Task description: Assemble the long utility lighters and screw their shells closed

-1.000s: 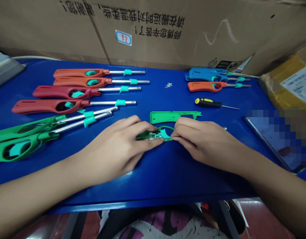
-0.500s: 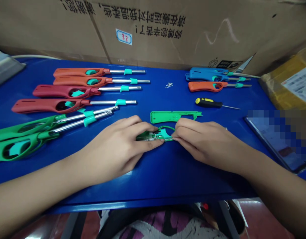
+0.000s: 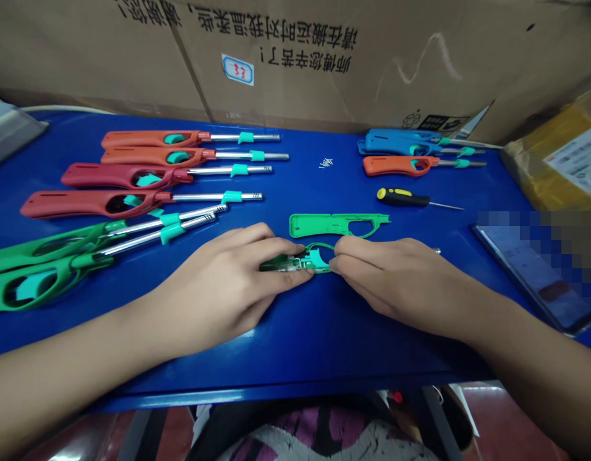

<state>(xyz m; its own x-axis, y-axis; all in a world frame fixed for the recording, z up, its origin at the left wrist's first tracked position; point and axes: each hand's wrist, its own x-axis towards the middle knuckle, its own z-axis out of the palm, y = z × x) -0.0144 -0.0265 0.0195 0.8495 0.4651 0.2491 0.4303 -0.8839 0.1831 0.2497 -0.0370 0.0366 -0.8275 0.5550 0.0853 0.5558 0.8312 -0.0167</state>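
Observation:
An opened green lighter lies on the blue table between my hands, its turquoise trigger and clear inner parts showing. My left hand is closed round its handle end, with thumb and forefinger pressing on either side of the inner parts. At the front of the trigger guard, my right hand has its fingers pinched together on the lighter; whatever lies beneath them is hidden. A bright metal tip pokes out past that hand. Just behind lies the loose green half shell, hollow side up.
Red, orange and green lighters lie in a row at left. Blue lighters and an orange lighter lie back right, above a screwdriver. A phone is at right; a cardboard box stands behind.
My right hand has shifted very slightly left, its fingers still pinched at the lighter's front. The left hand and the half shell look almost the same.

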